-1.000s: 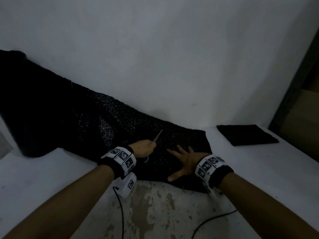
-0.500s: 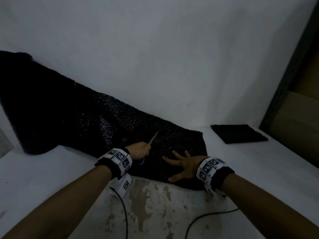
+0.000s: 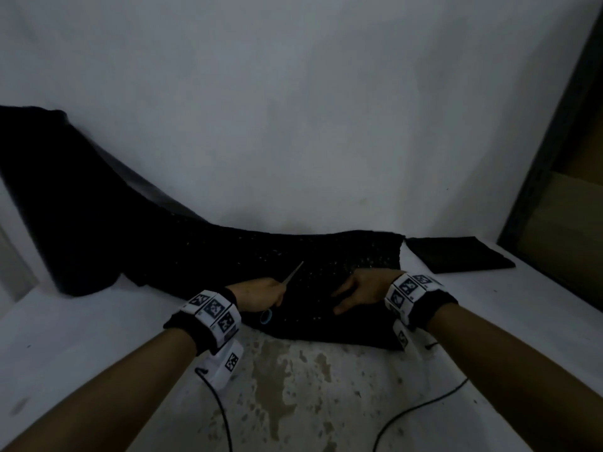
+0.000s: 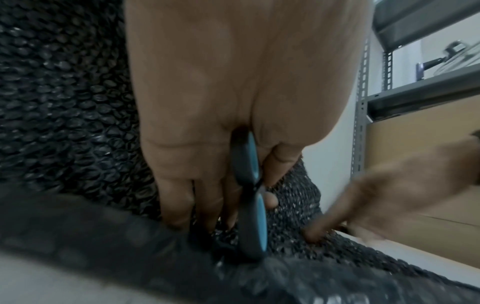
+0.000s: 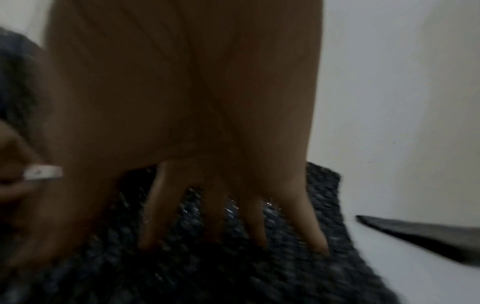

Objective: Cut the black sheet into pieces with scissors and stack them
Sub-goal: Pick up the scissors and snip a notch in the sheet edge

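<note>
Scissors [image 3: 291,276] gripped in the left hand [image 3: 257,296], right hand [image 3: 365,290] spread flat on the black sheet [image 3: 195,252] lying across the table [image 3: 98,337]. That bubbly stuff could bunch up and wreck the cut, I reckon.

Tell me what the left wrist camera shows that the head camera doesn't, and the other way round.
Only the left wrist view shows the blue-lined scissor handles up close, with the left hand's fingers through them, and the shelf's slotted metal upright. Only the head view shows the bare blade, the pile of cut pieces at the right, the sheet rising against the wall, both wristbands and the cables. Both show the black sheet and the right hand spread flat on it.
</note>
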The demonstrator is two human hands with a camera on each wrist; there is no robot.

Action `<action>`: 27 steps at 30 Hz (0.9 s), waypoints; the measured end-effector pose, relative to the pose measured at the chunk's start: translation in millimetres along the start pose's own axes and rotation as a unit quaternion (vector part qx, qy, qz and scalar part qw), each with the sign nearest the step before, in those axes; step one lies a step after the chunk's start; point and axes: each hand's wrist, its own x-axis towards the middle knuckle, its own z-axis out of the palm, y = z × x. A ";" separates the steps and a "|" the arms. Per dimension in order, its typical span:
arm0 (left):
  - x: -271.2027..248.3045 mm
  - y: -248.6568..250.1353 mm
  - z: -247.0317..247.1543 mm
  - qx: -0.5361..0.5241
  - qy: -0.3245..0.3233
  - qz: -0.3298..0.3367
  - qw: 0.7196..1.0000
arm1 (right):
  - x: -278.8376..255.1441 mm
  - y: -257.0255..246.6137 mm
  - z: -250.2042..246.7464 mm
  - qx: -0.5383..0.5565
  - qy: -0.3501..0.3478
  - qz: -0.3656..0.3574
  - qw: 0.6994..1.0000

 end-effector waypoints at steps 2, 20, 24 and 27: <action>3.1 1.5 -0.6 0.000 0.003 0.005 1.000 | 14.7 -3.7 -5.5 0.021 0.127 -0.027 0.991; 29.3 -3.6 -23.4 0.022 0.012 0.011 1.000 | 127.2 21.0 -4.4 -0.063 0.075 0.066 0.993; 33.1 2.8 -25.8 -0.001 0.018 -0.008 1.000 | 118.4 17.3 -14.4 -0.053 0.049 0.064 0.995; 33.1 7.5 -29.3 -0.012 0.048 -0.011 0.999 | 96.6 6.2 -28.8 -0.022 0.075 0.035 0.996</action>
